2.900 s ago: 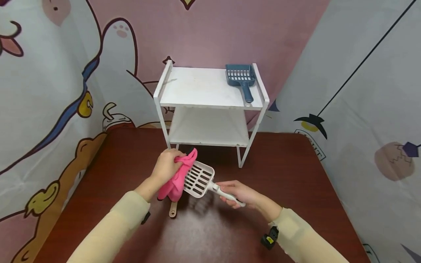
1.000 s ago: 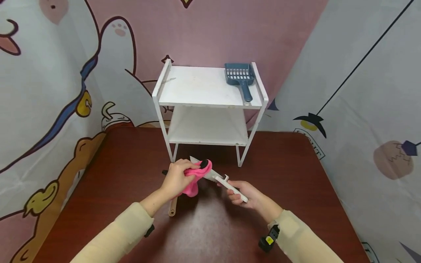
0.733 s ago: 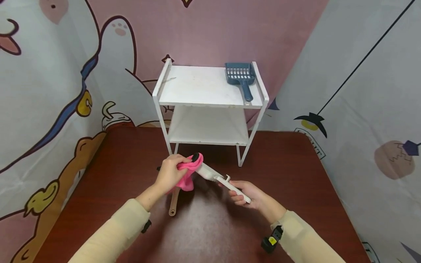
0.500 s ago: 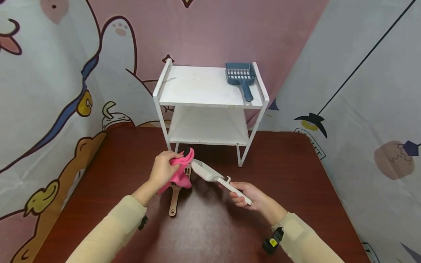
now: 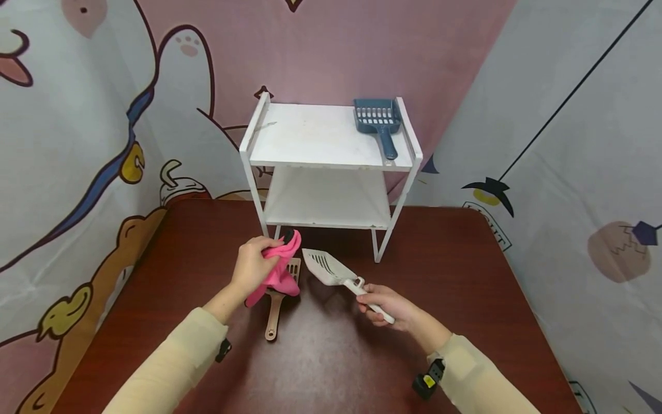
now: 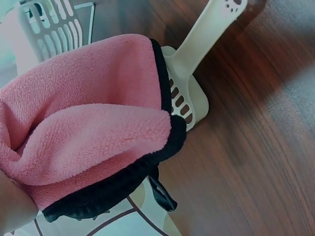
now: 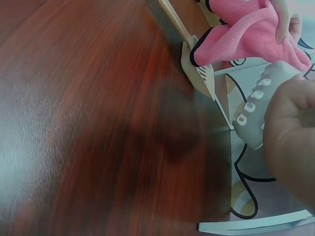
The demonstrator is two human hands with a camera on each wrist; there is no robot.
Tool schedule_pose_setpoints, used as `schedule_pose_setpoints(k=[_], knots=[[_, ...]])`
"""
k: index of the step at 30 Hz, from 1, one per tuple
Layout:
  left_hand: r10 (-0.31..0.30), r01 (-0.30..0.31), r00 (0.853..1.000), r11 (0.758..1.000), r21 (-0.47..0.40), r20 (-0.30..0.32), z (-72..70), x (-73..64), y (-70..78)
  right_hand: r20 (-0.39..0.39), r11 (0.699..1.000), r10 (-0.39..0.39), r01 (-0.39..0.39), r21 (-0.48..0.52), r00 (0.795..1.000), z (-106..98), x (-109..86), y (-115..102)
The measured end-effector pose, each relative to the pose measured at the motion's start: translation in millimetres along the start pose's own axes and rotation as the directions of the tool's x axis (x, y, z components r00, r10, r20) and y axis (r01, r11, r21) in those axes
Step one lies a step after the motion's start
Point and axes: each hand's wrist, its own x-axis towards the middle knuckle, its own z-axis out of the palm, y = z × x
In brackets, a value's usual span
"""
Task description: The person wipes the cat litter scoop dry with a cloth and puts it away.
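My left hand [image 5: 251, 265] pinches a pink cloth [image 5: 281, 276] with black edging, which hangs in folds above the table. Partly hidden beneath the cloth, a beige litter scoop [image 5: 276, 313] lies on the wood with its handle toward me; in the left wrist view the cloth [image 6: 98, 98] covers much of its slotted pan. To the right, my right hand [image 5: 385, 305] grips a white litter scoop [image 5: 327, 268] by its handle. That scoop is held tilted in the air, its slotted pan pointing left toward the cloth but apart from it.
A white two-tier rack [image 5: 331, 198] stands at the back of the dark red-brown table [image 5: 331, 368]. On its top shelf, at the right, lies a blue litter scoop [image 5: 379, 123]. Printed fabric hangs behind the table and along its sides.
The cloth, earlier over the white scoop's pan, has moved left away from it, uncovering more of the beige scoop. The white scoop has turned in my right hand.
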Motion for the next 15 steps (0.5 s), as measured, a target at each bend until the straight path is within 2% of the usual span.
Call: schedule_pose_setpoints(k=[4,7,10,15], knots=[[-0.008,0.008,1.000,1.000,0.000,0.009,-0.6,-1.6,1.8,-0.123,0.991,-0.008,-0.008,-0.134,0.992,-1,0.6,0],[0.001,-0.001,1.000,1.000,-0.001,0.006,0.0,-1.9,3.3,-0.175,0.982,-0.023,-0.011,-0.189,0.984,-2,0.7,-1],[0.020,-0.020,1.000,1.000,-0.006,-0.003,1.2,-2.3,7.9,-0.173,0.978,-0.027,-0.010,-0.207,0.985,-3,-0.2,-2],[0.097,-0.097,0.995,0.995,-0.038,-0.021,8.7,-6.3,20.4,-0.101,0.984,0.001,-0.019,-0.177,0.995,2,-0.1,-2]])
